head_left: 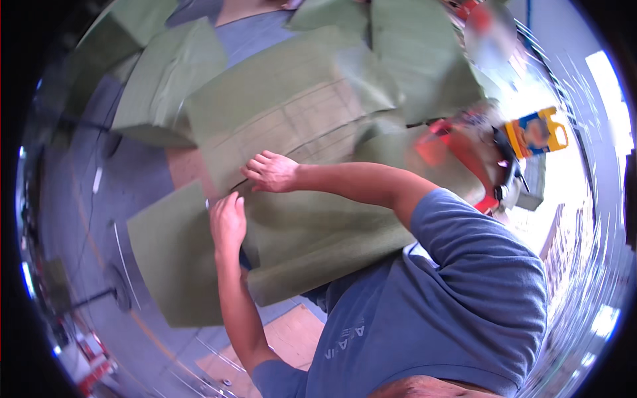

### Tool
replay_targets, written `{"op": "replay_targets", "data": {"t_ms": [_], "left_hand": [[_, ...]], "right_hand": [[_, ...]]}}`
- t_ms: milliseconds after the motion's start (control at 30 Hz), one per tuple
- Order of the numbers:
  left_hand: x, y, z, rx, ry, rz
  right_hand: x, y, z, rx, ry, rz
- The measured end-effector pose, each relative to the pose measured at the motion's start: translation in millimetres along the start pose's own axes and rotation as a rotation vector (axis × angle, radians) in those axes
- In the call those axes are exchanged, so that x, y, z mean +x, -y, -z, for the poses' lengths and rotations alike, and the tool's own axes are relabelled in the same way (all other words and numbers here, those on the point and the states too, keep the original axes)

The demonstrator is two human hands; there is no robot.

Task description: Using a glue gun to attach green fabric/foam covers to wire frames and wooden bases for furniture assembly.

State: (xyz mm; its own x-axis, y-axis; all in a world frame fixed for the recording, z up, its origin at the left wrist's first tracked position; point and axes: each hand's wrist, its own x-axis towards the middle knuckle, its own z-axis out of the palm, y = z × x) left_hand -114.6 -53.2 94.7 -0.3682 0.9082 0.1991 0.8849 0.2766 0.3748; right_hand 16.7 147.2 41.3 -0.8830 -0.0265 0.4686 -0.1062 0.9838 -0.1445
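A large bundle wrapped in green woven sheet [265, 136] lies in front of me, with a lighter brownish patch marked by grid-like creases on top. A dark seam runs across it toward my hands. At the near left corner, my left hand [227, 222] is closed on the sheet's edge, thumb against the fingers. My right hand [272, 172] rests on the sheet just beyond it, palm down, fingers slightly apart and bent at the seam. A rolled fold of the same sheet [325, 265] lies against my body. Another green flap [176, 259] spreads to the left.
Green-wrapped bales [169, 79] stand at the far left, and more green sheeting [424, 60] lies beyond. A yellow-and-blue container with a handle [537, 132] is at the right, near a blurred red object [474, 166]. Brown cardboard [285, 338] lies on the grey floor.
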Motion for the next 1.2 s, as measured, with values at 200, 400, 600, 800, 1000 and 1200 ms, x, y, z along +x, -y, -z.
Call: {"op": "replay_targets", "data": {"t_ms": [200, 400, 600, 800, 1000, 1200], "left_hand": [[49, -36, -16, 0.053, 0.089, -0.158], [91, -77, -31, 0.113, 0.259, -0.323], [134, -120, -64, 0.128, 0.279, -0.460], [181, -177, -50, 0.115, 0.479, -0.692], [238, -227, -17, 0.191, 0.608, -0.842], [243, -283, -180, 0.333, 0.408, -0.859]], "right_hand": [[-183, -135, 123, -0.038, 0.072, -0.634], [-254, -195, 218, -0.274, 0.378, -0.470], [-249, -214, 206, -0.331, 0.504, -0.220], [-257, -232, 198, -0.284, 0.569, -0.220], [-262, -240, 219, -0.227, 0.369, -0.015], [-263, -243, 219, -0.255, 0.616, -0.082]]}}
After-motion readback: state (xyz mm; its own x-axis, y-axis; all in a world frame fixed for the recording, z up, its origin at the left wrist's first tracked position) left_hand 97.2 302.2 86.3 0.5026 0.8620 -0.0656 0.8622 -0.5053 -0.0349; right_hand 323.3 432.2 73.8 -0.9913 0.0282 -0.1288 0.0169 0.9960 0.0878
